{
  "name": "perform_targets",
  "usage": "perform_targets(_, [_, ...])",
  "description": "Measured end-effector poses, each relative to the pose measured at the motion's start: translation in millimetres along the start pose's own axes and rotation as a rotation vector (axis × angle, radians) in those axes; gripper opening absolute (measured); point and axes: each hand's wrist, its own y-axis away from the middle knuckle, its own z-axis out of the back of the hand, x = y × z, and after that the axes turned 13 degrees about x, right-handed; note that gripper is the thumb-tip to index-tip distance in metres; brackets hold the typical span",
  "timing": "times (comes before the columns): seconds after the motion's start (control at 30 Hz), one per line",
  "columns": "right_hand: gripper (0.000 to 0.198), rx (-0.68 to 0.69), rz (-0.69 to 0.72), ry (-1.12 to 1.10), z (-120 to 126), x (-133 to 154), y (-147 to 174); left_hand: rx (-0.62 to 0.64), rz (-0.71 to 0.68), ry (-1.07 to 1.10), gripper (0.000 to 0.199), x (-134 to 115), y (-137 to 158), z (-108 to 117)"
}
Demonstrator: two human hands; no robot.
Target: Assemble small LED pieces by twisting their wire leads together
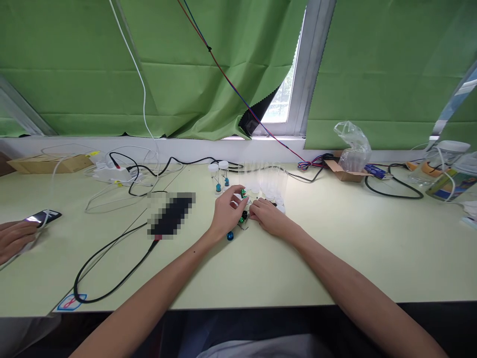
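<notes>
My left hand (228, 213) is closed, with thumb and forefinger about a small shiny green piece (243, 193). Beside it my right hand (271, 217) has its fingers curled together; what they hold, if anything, is too small to make out. Between and below the hands lie green and black round parts (243, 217) with thin metal pieces. A blue round part (230, 235) rests on the table just under my left wrist. Beyond the hands stand several clear tubes (261, 176) with white ends. Two capped clear tubes (218, 180) with blue parts inside stand upright to the left.
A dark, pixelated device (169, 216) with a black cable lies left on the table (335, 248). Another person's hand (17, 238) touches a phone (43, 217) at far left. A power strip (112, 173) and cables run along the back. An open cardboard box (346, 171) holds a plastic bag.
</notes>
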Motion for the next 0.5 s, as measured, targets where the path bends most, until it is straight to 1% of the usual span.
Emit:
perform_targets(0.27, [0.013, -0.016, -0.019, -0.067, -1.0, -5.6, 0.6, 0.010, -0.001, -0.025, 0.023, -1.7, 0.6, 0.7])
perform_targets(0.5, [0.014, -0.112, -0.015, -0.186, -2.9, -8.4, 0.4, 0.036, 0.030, -0.055, 0.023, 1.4, -0.1, 0.7])
